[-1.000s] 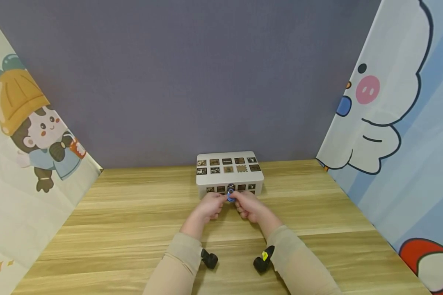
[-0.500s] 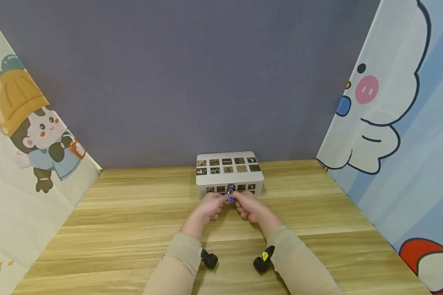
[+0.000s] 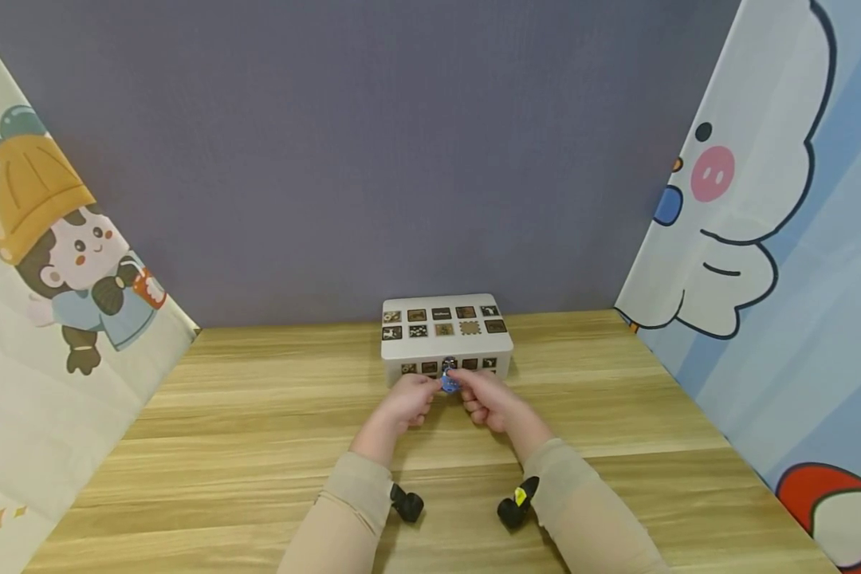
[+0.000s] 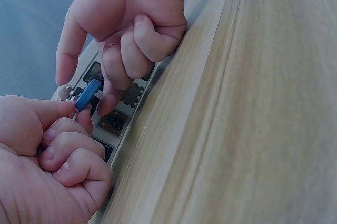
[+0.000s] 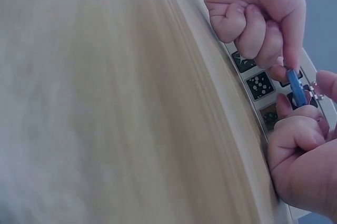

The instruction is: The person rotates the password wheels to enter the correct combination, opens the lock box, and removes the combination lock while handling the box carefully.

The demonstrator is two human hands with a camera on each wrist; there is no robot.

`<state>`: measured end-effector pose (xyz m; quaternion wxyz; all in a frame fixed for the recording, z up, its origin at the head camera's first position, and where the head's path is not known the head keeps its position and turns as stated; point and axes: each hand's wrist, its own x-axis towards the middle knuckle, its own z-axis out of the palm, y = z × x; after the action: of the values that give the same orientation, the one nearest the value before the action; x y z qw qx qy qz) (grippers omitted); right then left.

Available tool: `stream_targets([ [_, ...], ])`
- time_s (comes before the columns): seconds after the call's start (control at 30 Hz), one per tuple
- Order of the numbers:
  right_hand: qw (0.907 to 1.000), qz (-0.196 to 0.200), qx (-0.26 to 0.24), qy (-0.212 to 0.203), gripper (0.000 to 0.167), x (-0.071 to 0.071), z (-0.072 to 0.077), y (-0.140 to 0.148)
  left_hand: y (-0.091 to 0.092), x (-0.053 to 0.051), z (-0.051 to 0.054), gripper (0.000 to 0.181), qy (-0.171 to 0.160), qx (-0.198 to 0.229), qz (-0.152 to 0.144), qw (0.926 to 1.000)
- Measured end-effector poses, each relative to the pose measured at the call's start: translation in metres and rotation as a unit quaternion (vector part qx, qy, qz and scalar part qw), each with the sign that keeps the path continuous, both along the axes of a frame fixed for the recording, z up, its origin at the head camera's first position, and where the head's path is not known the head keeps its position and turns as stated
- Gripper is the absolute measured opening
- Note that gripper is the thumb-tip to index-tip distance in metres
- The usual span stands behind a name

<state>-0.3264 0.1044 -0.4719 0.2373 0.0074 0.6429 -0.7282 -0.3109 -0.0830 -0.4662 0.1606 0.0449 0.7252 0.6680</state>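
Note:
A small blue padlock (image 3: pixel 450 384) hangs at the metal latch (image 5: pixel 316 95) on the front of a white box (image 3: pixel 446 344) printed with dark square pictures. My left hand (image 3: pixel 407 401) pinches the padlock's side between thumb and forefinger, its other fingers curled. Around the padlock's other side stands my right hand (image 3: pixel 491 401). In the left wrist view its thumb and forefinger are spread apart, with a gap to the blue body (image 4: pixel 87 95); the remaining fingers are curled in. The thumb tip is close to the latch; whether it touches cannot be told.
The box stands on a wood-grain table (image 3: pixel 273 446), near the grey back panel (image 3: pixel 402 159). Printed cartoon panels rise at the left (image 3: pixel 14 335) and right (image 3: pixel 818 319). A small black wrist camera (image 3: pixel 407 504) sits at each sleeve.
My right hand has loosened from the padlock and shifted slightly right, its thumb and forefinger parting. The left hand and the box stay in place.

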Motion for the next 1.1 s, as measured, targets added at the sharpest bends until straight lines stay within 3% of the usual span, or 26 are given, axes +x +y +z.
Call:
stream_targets([
  [0.13,0.9999,0.007,-0.01,-0.009,0.039,0.001,0.003,0.003,0.0,0.0,0.001,0.029,0.002,0.001,0.0,1.0],
  [0.43,0.9997,0.014,-0.012,-0.015,0.028,0.001,0.004,0.011,0.001,0.001,0.002,0.03,0.0,0.001,0.002,1.0],
  [1.1,0.9996,0.019,-0.016,-0.012,0.033,0.003,0.006,0.018,0.003,0.003,0.003,0.026,-0.004,0.002,0.008,1.0],
])
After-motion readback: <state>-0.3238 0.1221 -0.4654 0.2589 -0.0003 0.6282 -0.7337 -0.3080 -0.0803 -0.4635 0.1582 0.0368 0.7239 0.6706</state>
